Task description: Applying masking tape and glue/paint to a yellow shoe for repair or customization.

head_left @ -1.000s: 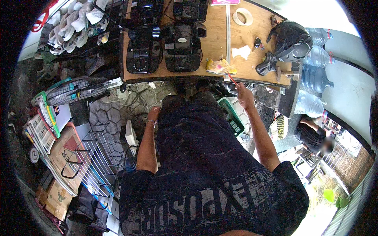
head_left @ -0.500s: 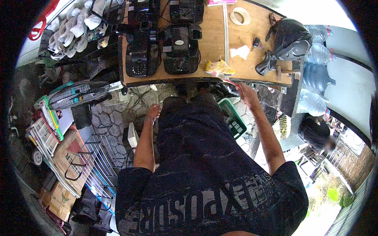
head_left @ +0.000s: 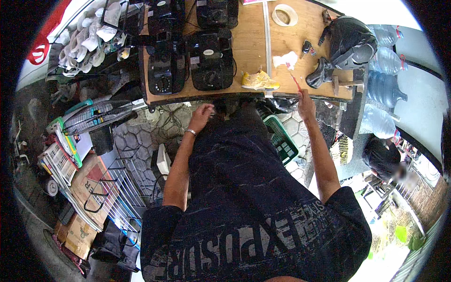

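Observation:
In my right hand, closed at the table's front edge, is a slim red-handled brush. It slants up and left, its far end at a crumpled white cloth or paper on the wooden table. A yellow shoe rests to the left of the brush, close to the front edge, touched by neither hand. My left hand hangs just in front of the table edge, below the black machines, its fingers loosely bent and apart with nothing in them.
Several black machines fill the table's left side. On the right are a black boot, a hammer, a black bag and a white ring-shaped roll. Below stand a green basket and a fan.
My right hand has moved right with the brush, whose end has gone from the yellow shoe to the white cloth or paper. My left hand has risen toward the table edge.

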### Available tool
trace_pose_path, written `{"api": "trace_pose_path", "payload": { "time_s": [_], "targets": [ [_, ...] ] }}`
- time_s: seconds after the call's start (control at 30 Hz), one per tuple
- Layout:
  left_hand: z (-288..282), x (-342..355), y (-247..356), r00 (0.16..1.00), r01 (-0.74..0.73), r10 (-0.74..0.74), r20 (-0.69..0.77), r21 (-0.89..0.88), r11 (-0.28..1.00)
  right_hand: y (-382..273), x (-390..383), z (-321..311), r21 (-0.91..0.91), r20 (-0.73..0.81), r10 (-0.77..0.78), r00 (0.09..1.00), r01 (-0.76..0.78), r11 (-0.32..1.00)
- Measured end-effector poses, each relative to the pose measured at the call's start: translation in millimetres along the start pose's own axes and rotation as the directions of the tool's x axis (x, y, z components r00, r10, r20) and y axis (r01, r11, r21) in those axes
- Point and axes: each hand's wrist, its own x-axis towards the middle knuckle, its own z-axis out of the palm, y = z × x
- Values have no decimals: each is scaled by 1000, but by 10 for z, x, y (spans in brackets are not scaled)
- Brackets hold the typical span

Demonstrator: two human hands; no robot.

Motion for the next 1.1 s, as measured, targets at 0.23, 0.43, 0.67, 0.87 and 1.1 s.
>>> {"api": "trace_pose_path", "payload": {
  "time_s": [0.23, 0.43, 0.67, 0.87, 1.1],
  "targets": [
    [717, 636, 816, 953, 181, -165, 255, -43, 982, 644, 357, 229, -79, -69, -27, 997, 21, 997],
    [901, 834, 876, 981, 160, -160, 110, 0, 987, 430, 403, 230, -178, -444, -110, 889, 33, 983],
    [1023, 1010, 919, 983, 168, -162, 89, -62, 984, -187, 392, 639, 682, 251, 135, 958, -275, 678],
    [1046, 981, 1170, 997, 81, -82, -1, -124, 989, -155, 635, 602, 757, 568, 47, 822, -544, 360],
    [1011, 487, 1732, 997, 62, -66, 32, 116, 991, -41, 831, 593, 645, 707, -33, 706, -626, 438]
  ]
}}
